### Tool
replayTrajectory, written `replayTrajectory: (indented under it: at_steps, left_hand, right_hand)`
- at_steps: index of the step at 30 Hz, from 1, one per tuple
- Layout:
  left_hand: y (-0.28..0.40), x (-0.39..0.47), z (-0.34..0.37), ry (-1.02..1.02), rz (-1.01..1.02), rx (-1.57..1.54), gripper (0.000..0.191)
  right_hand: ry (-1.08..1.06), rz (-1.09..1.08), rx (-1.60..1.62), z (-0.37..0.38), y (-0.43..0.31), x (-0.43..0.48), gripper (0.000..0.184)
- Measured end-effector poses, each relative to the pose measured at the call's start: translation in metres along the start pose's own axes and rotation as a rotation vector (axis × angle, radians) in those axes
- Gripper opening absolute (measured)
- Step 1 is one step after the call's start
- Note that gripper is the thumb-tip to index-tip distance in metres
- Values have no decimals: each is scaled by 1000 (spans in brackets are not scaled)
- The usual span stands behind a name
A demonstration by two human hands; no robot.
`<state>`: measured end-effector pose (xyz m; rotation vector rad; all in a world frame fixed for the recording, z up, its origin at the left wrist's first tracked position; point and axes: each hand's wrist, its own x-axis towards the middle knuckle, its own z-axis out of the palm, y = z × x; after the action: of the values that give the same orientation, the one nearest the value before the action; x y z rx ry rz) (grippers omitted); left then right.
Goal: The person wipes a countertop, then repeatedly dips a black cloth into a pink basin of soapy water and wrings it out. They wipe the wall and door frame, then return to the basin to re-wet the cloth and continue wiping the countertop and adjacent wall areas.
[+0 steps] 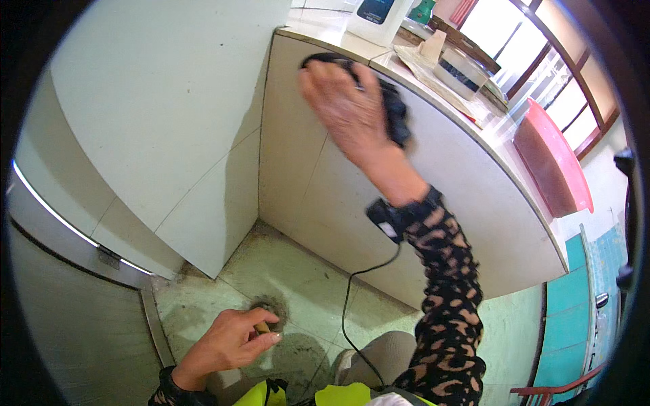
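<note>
My right hand [345,109], slightly blurred, presses a dark cloth [396,114] against the upper part of the tiled panel [315,172] under the counter edge. The cloth shows bunched beyond the fingers and beside the wrist. A black device on a cable is strapped at that wrist. Low in the picture, my left hand [241,337] is held above the floor, its thumb and fingers around a small brownish object [262,327] whose kind I cannot tell.
On the tiled counter [378,57] stand a white plastic bottle [378,23], a round tub [459,73] and a pink basin [553,157]. A pale tiled wall [167,101] meets the panel at a corner. A metal-framed door [76,304] is at left; the floor [299,269] bears dark stains.
</note>
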<state>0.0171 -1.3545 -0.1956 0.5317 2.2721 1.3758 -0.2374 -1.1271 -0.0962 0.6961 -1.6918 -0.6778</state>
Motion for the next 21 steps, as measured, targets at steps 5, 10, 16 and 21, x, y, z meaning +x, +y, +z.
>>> replayTrajectory:
  at_steps: [5, 10, 16, 21]
  left_hand:
    - [-14, 4, 1, -15, 46, -15, 32]
    - [-20, 3, -1, -17, 46, -9, 32]
    - [-14, 0, 5, -5, 56, 61, 31]
    - [-5, -9, 13, 43, 32, 97, 31]
  right_hand:
    - [-135, 134, -47, -76, 54, -79, 43]
    - [-172, 185, -78, -85, 48, -89, 45]
    - [-210, 76, -29, -31, 3, -66, 50]
    - [-251, -306, 154, 13, -93, -119, 55]
